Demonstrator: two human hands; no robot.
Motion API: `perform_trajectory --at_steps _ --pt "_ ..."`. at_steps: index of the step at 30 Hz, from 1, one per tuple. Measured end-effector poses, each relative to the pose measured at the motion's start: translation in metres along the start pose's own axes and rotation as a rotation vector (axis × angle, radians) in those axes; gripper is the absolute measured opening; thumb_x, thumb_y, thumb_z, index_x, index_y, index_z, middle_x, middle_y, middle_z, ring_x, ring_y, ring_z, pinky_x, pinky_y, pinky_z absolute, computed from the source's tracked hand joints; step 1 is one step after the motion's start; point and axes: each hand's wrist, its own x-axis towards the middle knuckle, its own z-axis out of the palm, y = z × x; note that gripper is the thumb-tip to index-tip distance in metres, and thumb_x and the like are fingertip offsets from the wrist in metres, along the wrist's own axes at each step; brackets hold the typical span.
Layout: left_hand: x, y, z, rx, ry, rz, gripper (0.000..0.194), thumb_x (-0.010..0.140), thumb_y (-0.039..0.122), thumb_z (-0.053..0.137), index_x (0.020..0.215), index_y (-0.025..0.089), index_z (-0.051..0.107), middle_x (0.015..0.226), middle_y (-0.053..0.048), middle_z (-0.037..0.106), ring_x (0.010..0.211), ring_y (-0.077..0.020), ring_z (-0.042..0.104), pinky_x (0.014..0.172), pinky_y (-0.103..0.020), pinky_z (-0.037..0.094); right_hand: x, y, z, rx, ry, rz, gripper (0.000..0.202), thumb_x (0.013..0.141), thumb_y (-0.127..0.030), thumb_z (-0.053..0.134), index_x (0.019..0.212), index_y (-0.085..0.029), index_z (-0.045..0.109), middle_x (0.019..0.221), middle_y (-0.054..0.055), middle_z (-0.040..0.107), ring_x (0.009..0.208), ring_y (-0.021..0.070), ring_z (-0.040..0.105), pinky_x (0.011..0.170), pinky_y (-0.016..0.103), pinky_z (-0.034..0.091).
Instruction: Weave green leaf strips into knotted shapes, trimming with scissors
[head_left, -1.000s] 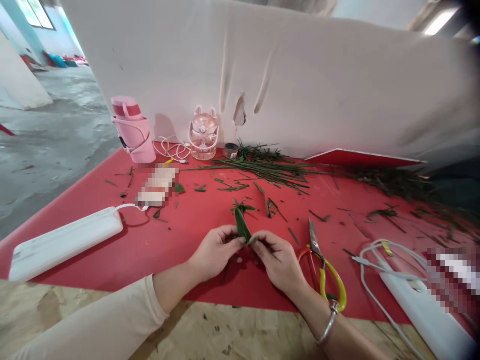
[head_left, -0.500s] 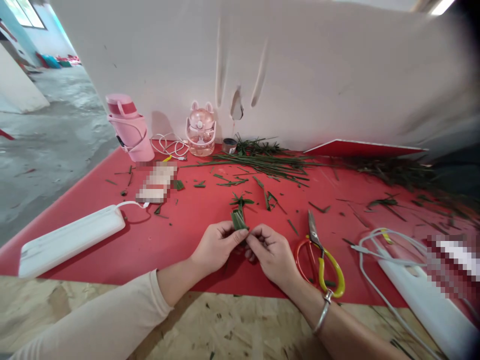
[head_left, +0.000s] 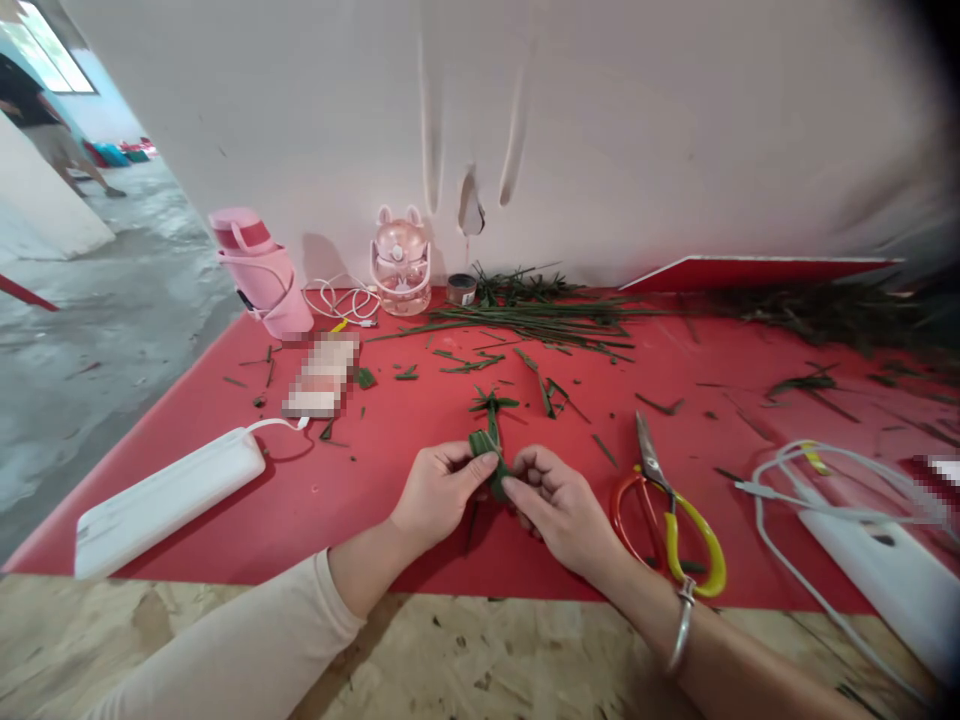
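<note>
My left hand (head_left: 435,490) pinches a folded green leaf strip (head_left: 481,441) between thumb and fingers, over the red table covering (head_left: 330,540). My right hand (head_left: 559,505) is closed on the lower right part of the same strip, thumb against fingers; the fingertips are partly hidden. Just beyond the strip is a small spiky piece of green leaf (head_left: 493,403); I cannot tell whether it is joined to the strip. Scissors (head_left: 651,455) with one red and one yellow handle loop lie to the right of my right hand, blades pointing away.
Green stems (head_left: 540,322) lie at the back, with leaf scraps scattered about. A pink bottle (head_left: 262,275), clear pink jug (head_left: 401,265) and small tin (head_left: 461,290) stand behind. White power banks (head_left: 172,500) with cables lie left and right. A person (head_left: 45,115) is far left.
My right hand has moved slightly right, away from my left, and more of the leaf strip shows between them. The view has shifted a little. A person has come into view at far left.
</note>
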Motion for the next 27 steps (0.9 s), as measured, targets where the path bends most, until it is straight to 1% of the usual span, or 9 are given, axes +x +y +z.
perform_trajectory --at_steps 2,6,10,12,14,17,20,24,27 --pt "0.0006 -0.0005 0.0010 -0.005 0.002 0.006 0.025 0.072 0.035 0.060 0.072 0.010 0.064 0.063 0.000 0.057 0.058 -0.0086 0.047 0.055 -0.020 0.041 0.0018 -0.0012 -0.0001 -0.063 -0.019 -0.046 0.016 0.077 -0.033 0.053 0.075 -0.017 0.051 0.056 -0.005 0.045 0.049 0.0079 0.041 0.046 0.020 0.035" --pt "0.0007 -0.0016 0.0029 -0.003 0.037 -0.015 0.025 0.072 0.032 0.061 0.086 0.012 0.065 0.073 -0.002 0.062 0.067 -0.0120 0.053 0.062 -0.023 0.045 0.0048 -0.0024 -0.0015 -0.197 -0.075 -0.089 0.026 0.080 -0.032 0.048 0.059 -0.016 0.051 0.054 -0.004 0.041 0.052 0.0085 0.037 0.048 0.021 0.031" --pt "0.0030 -0.0032 0.0016 0.168 0.063 0.013 0.023 0.074 0.029 0.058 0.089 0.014 0.068 0.081 -0.005 0.066 0.074 -0.0146 0.057 0.067 -0.024 0.047 0.0053 -0.0025 -0.0033 -0.217 -0.113 -0.111 0.023 0.080 -0.026 0.046 0.059 -0.016 0.051 0.055 -0.004 0.040 0.052 0.0080 0.035 0.048 0.020 0.029" --pt "0.0049 -0.0032 0.0011 0.214 0.062 0.028 0.023 0.074 0.028 0.058 0.089 0.014 0.068 0.082 -0.005 0.066 0.075 -0.0149 0.058 0.068 -0.023 0.047 0.0052 -0.0027 -0.0043 -0.226 -0.108 -0.119 0.022 0.080 -0.024 0.045 0.059 -0.016 0.050 0.055 -0.004 0.039 0.052 0.0079 0.033 0.047 0.020 0.028" --pt "0.0065 -0.0027 0.0010 0.197 0.065 0.012 0.025 0.075 0.030 0.057 0.092 0.014 0.067 0.079 -0.005 0.066 0.071 -0.0136 0.058 0.065 -0.023 0.048 0.0052 -0.0027 -0.0051 -0.232 -0.106 -0.113 0.022 0.080 -0.024 0.045 0.060 -0.016 0.049 0.055 -0.004 0.038 0.052 0.0079 0.033 0.047 0.019 0.027" --pt "0.0068 -0.0012 0.0005 0.178 0.089 -0.026 0.032 0.076 0.034 0.055 0.101 0.015 0.063 0.071 -0.001 0.062 0.058 -0.0096 0.053 0.054 -0.021 0.048 0.0052 -0.0019 -0.0050 -0.242 -0.120 -0.097 0.022 0.080 -0.026 0.045 0.060 -0.016 0.048 0.055 -0.005 0.036 0.052 0.0079 0.032 0.047 0.019 0.027" --pt "0.0047 0.0006 -0.0014 0.259 0.109 -0.026 0.030 0.077 0.033 0.054 0.098 0.014 0.063 0.064 0.001 0.058 0.050 -0.0076 0.050 0.049 -0.019 0.046 0.0047 -0.0013 -0.0038 -0.248 -0.134 -0.099 0.023 0.080 -0.027 0.045 0.060 -0.015 0.049 0.054 -0.005 0.035 0.051 0.0076 0.032 0.047 0.019 0.026" --pt "0.0012 0.0020 -0.0056 0.354 0.173 0.013 0.025 0.077 0.032 0.054 0.091 0.014 0.064 0.062 0.002 0.057 0.051 -0.0075 0.050 0.051 -0.018 0.045 0.0034 -0.0022 -0.0026 -0.264 -0.159 -0.100 0.024 0.080 -0.031 0.046 0.063 -0.015 0.051 0.052 -0.006 0.035 0.050 0.0068 0.031 0.045 0.019 0.024" --pt "-0.0011 0.0011 -0.0068 0.371 0.208 0.039 0.026 0.077 0.032 0.054 0.092 0.013 0.064 0.067 0.000 0.060 0.057 -0.0085 0.052 0.054 -0.018 0.045 0.0026 -0.0022 -0.0030 -0.323 -0.165 -0.132 0.027 0.080 -0.029 0.046 0.057 -0.016 0.045 0.050 -0.006 0.031 0.048 0.0062 0.028 0.045 0.019 0.021"
